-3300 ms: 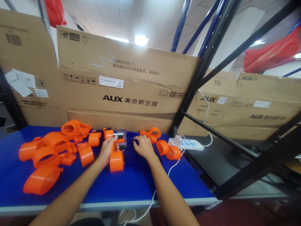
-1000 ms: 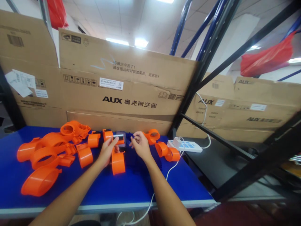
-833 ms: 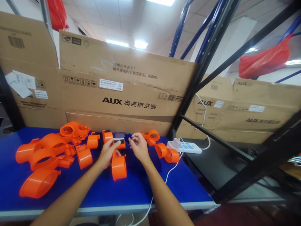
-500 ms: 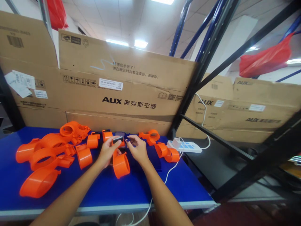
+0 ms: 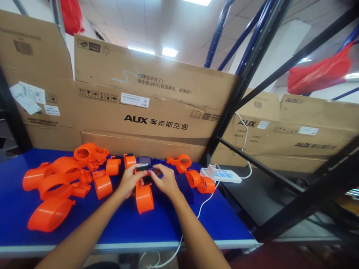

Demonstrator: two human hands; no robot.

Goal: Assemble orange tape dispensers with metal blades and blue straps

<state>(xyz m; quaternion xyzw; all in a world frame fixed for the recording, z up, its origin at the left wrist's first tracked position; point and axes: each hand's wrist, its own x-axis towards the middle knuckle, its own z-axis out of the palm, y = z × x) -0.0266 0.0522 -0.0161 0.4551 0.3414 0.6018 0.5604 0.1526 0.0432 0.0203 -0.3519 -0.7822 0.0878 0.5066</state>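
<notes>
1. The left hand (image 5: 129, 182) pinches an orange plastic holder (image 5: 145, 198) between thumb and fingers; its ring end hangs towards the near edge, probably leaving the upper end exposed
2. A dark glossy cylinder (image 5: 142, 167) lies crosswise at that upper end, beside the left thumb, which seems to steady it
3. The right hand (image 5: 166, 182) has thumb and forefinger nearly together around a small dark-blue piece (image 5: 151, 169), next to the cylinder's end, likely for fine alignment; whether it touches the holder I cannot tell
4. The held holder is at the middle of the blue table (image 5: 120, 228), presumably for easy reach by both hands
5. Loose orange parts (image 5: 51, 215) lie grouped to the left, likely within reach yet out of the way
6. A cardboard panel (image 5: 157, 138) stands behind, perhaps as a backstop; the power strip (image 5: 230, 176) sits at the right
</notes>
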